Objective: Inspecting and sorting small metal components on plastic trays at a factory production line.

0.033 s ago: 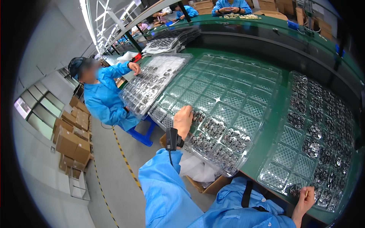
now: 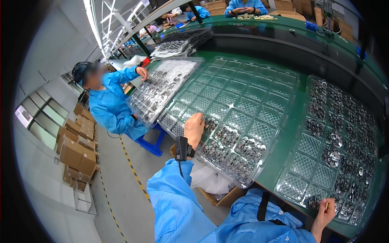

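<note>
Head view: a clear, shiny plastic tray [image 2: 245, 107] with cross-hatched square pockets is lying on the smooth green table [image 2: 272, 170], small dark glinting parts [image 2: 225, 135] filling some near pockets. The left hand [image 2: 194, 127] is resting over its left side, fingers sitting close together beside a filled pocket; whether they are gripping anything, I cannot tell. Farther right, a matching tray [image 2: 310, 145] is holding more such parts, the right hand [image 2: 324, 214] resting at its near edge, fingers almost meeting, their hold unclear
</note>
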{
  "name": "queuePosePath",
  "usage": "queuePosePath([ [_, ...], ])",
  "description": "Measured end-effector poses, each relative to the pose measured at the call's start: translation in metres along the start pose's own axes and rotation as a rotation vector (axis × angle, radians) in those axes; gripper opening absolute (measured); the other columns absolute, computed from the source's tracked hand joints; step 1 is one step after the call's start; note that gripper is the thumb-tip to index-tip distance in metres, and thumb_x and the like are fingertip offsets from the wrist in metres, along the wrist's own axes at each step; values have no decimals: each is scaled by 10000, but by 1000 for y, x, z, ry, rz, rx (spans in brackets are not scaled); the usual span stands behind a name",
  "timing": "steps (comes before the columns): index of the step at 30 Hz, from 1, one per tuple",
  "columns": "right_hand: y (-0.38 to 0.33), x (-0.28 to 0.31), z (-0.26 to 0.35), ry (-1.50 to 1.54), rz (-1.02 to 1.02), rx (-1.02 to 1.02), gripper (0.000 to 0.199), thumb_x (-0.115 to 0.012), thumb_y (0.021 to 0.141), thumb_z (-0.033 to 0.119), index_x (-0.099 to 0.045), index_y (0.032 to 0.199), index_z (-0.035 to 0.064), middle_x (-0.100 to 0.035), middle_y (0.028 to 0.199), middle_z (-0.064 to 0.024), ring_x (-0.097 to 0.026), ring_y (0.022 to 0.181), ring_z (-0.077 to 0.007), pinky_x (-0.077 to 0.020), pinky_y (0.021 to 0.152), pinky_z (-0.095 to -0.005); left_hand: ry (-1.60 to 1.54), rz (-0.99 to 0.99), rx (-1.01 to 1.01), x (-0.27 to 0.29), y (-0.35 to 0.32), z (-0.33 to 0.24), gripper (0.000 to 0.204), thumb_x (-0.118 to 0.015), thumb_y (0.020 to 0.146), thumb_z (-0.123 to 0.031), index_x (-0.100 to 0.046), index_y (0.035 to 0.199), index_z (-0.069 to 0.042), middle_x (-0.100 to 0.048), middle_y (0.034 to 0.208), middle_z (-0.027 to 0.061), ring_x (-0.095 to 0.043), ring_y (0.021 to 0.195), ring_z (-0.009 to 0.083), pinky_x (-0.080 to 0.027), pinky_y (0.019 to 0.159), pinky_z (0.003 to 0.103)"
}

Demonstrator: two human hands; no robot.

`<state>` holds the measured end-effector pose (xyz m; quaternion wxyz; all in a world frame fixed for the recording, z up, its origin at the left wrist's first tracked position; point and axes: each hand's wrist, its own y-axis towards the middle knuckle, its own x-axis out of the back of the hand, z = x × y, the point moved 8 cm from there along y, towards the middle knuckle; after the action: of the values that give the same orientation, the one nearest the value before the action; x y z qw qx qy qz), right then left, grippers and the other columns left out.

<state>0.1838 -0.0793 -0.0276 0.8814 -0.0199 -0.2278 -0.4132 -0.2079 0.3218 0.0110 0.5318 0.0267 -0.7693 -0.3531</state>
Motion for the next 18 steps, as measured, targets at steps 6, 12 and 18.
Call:
queuePosePath([
  [6,-3,3,13,-20,-89,20,125,-583,821,47,-524,728,-10,-458,643,-36,-402,596,-95,-314,527,-234,-37,-18,-24,1,14,-4,178,-612,703,-29,-594,879,-52,-610,771,143,-595,684,317,-464,594,379],
  [12,8,-4,32,137,-4,17,108,-651,804,82,-580,766,10,-502,639,-14,-431,552,-69,-328,490,-220,-414,44,107,55,-20,-143,117,-611,799,-25,-625,904,24,-647,812,104,-602,713,162,-471,676,281],
  [18,1,29,21,94,-114,22,92,-633,810,58,-580,752,10,-551,599,-13,-463,513,-48,-349,461,-206,-758,316,-356,21,-74,-333,159,-689,659,8,-657,806,-43,-635,796,64,-561,766,233,-436,701,321],
])
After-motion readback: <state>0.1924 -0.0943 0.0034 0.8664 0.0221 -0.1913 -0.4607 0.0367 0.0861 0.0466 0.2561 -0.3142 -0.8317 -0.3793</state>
